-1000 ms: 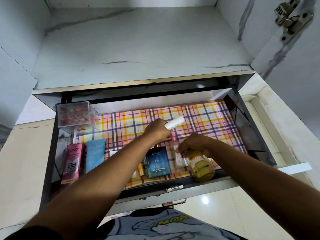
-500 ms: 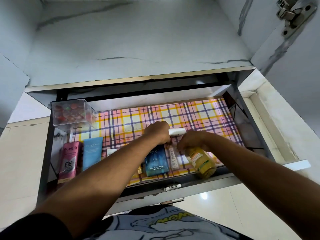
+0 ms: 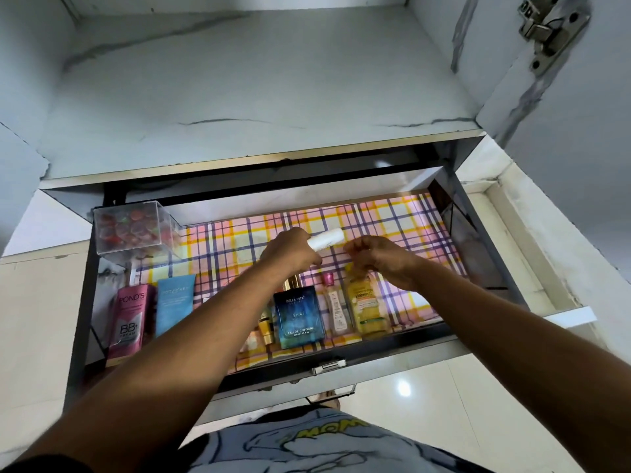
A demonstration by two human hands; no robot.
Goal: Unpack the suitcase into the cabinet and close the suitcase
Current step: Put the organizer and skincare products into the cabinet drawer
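Left hand (image 3: pixel 290 252) gripping white tube (image 3: pixel 326 239) over plaid-lined cabinet drawer (image 3: pixel 478 254). Right hand (image 3: pixel 379 257) hovering loose, grip empty, above yellow bottle (image 3: pixel 367 307). Best: placing tube in bare space, clear of standing bottles.

i can read "pond's" and "bb+" on the pink tube (image 3: pixel 128 319). the blue box (image 3: pixel 299 315) says "bella vita" on top and "eau de cologne" at the bottom. the yellow bottle (image 3: pixel 367 303) says "vitamin c". the shirt (image 3: pixel 321 438) shows yellow letters like "mom". the words on the light blue tube (image 3: pixel 174 303) are too blurry for me.
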